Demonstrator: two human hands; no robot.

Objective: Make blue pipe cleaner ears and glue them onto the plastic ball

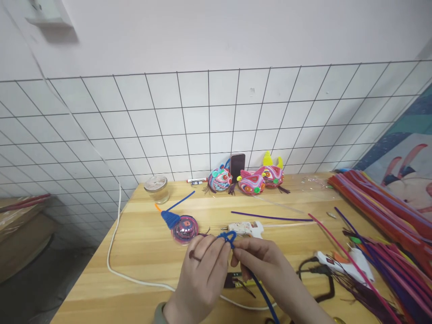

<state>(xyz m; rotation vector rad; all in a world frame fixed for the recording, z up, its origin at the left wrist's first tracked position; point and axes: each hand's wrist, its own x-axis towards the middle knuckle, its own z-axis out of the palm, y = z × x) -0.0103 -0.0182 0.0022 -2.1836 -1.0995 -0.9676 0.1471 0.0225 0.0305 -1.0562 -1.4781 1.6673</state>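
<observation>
Hands meet over the wooden surface (141, 252): the left hand (202, 274) and right hand (266, 265) both pinch a blue pipe cleaner (228, 236), bent into a loop. A white glue gun (246, 228) lies just behind.

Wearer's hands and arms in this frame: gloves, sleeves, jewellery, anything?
Both bare: no gloves, rings or watch visible. Left hand has a grey-green sleeve cuff at the wrist. Right hand: forearm uncovered to the frame edge.
</observation>
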